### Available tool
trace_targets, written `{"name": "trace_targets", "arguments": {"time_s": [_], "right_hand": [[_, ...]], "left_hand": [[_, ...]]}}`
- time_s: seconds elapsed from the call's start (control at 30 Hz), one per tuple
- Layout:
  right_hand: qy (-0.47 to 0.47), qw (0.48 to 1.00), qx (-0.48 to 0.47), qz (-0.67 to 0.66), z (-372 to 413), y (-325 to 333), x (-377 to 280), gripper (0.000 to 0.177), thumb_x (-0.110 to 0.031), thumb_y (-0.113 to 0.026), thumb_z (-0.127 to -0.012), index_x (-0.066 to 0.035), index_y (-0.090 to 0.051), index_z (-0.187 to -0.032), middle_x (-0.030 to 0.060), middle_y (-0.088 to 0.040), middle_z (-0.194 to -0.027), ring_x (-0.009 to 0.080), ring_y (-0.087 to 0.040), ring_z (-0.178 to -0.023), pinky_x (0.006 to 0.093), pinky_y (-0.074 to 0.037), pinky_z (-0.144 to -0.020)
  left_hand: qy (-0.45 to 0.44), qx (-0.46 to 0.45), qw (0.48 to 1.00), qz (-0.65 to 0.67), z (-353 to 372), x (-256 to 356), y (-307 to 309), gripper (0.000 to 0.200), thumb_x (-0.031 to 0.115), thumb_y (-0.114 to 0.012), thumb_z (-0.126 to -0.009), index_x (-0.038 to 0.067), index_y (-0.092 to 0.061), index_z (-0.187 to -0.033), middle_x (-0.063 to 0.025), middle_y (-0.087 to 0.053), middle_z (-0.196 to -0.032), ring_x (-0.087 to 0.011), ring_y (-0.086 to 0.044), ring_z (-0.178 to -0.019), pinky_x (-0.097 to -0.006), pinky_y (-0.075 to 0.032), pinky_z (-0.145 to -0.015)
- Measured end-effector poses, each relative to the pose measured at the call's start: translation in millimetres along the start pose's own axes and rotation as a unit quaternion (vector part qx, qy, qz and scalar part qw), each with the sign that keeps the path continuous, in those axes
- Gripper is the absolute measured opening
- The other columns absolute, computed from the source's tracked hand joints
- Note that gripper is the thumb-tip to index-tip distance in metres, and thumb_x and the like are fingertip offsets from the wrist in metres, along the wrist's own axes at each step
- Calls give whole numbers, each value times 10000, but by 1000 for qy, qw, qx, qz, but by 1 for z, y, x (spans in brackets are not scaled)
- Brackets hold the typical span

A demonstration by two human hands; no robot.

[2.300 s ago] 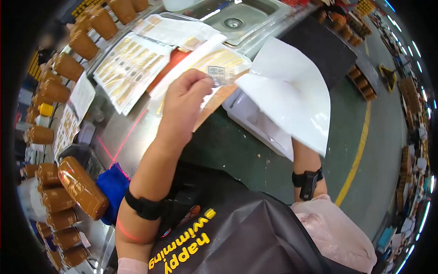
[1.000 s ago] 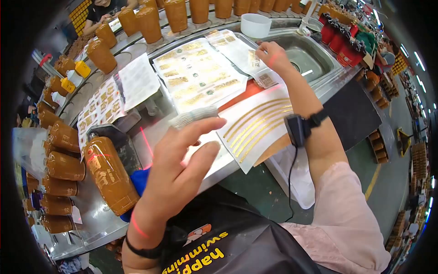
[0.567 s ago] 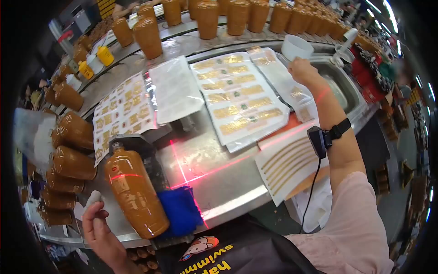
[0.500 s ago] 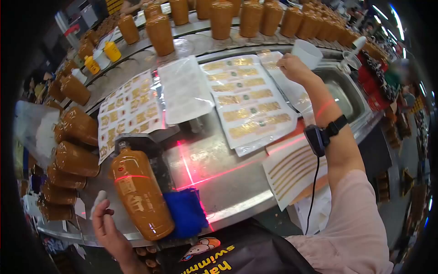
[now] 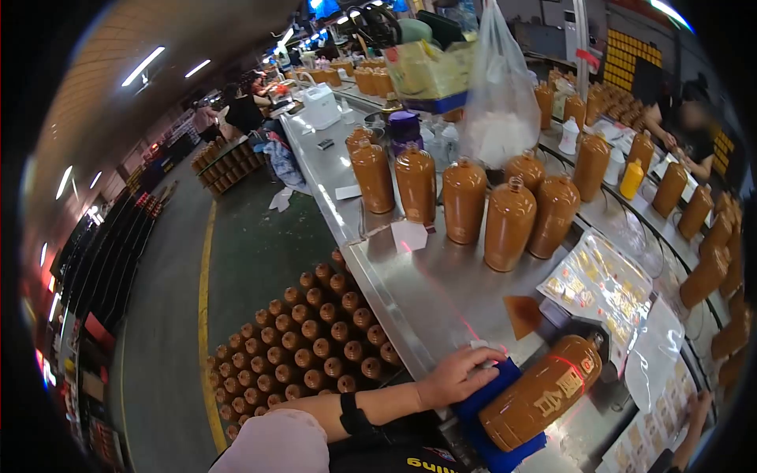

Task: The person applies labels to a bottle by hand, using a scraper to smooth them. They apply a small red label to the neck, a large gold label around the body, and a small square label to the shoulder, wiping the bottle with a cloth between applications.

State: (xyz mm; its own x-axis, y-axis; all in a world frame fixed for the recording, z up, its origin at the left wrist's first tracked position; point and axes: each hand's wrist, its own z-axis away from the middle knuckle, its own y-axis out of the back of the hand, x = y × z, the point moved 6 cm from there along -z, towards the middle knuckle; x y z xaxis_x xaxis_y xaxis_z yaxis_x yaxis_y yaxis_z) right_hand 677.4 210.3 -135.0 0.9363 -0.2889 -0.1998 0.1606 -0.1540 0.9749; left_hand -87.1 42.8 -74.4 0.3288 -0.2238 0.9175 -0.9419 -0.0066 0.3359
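A brown glazed bottle (image 5: 540, 390) with gold characters lies on its side, its neck toward a dark holder (image 5: 603, 335). A red laser line crosses it. Under and beside it is a blue cloth (image 5: 512, 453). My left hand (image 5: 461, 377) rests at the cloth's edge just left of the bottle, its fingers stretched out; something white shows at a fingertip. At the lower right, my right hand (image 5: 697, 410) is over the sheets of gold labels (image 5: 643, 426); its fingers are too small and partly hidden to read. Another label sheet (image 5: 595, 276) lies beyond the holder.
Several upright brown bottles (image 5: 464, 201) stand along the steel table (image 5: 394, 276), near a white plastic bag (image 5: 501, 102). Many bottles (image 5: 307, 339) stand on the floor at the left. A conveyor carries more bottles (image 5: 704, 276) at the right. A co-worker (image 5: 690, 130) sits beyond it.
My view has swung left toward the aisle. My left hand has come to the blue cloth beside the bottle. My right hand has left the area by the white cup and is over the label sheets.
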Motion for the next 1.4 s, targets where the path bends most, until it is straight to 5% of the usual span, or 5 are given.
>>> {"name": "trace_targets", "arguments": {"time_s": [0.9, 1.1, 1.23, 1.3, 1.4], "right_hand": [[-57, 970, -55, 231, 15, 56, -120, 417, -365, -647, -893, -81, -656, -1200, 233, -586, -1257, 341, -584, -1133, 410, -431, -1040], [38, 954, -41, 294, 52, 116, -185, 423, -415, -643, -911, -100, -676, -1192, 236, -600, -1248, 334, -600, -1117, 414, -433, -1048], [255, 936, 175, 167, 137, 185, -288, 263, -212, -619, -940, 46, -646, -983, 242, -596, -1222, 341, -580, -1090, 451, -442, -962], [314, 922, 206, -94, 143, 176, -272, 302, -17, -607, -814, 44, -512, -1094, 210, -463, -1264, 388, -459, -1153, 385, -354, -1023], [331, 936, 118, -22, 239, 225, -377, 173, 48, -571, -796, 44, -456, -924, 194, -459, -1173, 368, -464, -1086, 356, -368, -962]], "left_hand": [[-87, -22, 996, -28, 7, 3, 4, 284, 271, -548, -952, 31, -594, -1096, -152, -637, -1098, -358, -558, -1003, -427, -452, -911], [-85, -41, 995, -27, 5, 10, 6, 302, 288, -507, -976, 38, -600, -1117, -136, -643, -1101, -341, -572, -997, -419, -452, -916], [-108, -12, 994, -15, 5, -1, 2, 289, 276, -511, -977, 50, -608, -1128, -133, -642, -1109, -331, -571, -1023, -409, -446, -930], [-104, -17, 994, 3, 5, 3, 4, 282, 265, -525, -971, 50, -610, -1133, -133, -643, -1114, -328, -572, -1034, -404, -445, -931], [-141, -68, 987, 45, -3, 48, 17, 288, 231, -545, -958, 40, -600, -1166, -139, -633, -1156, -319, -561, -1102, -387, -425, -977]]}}
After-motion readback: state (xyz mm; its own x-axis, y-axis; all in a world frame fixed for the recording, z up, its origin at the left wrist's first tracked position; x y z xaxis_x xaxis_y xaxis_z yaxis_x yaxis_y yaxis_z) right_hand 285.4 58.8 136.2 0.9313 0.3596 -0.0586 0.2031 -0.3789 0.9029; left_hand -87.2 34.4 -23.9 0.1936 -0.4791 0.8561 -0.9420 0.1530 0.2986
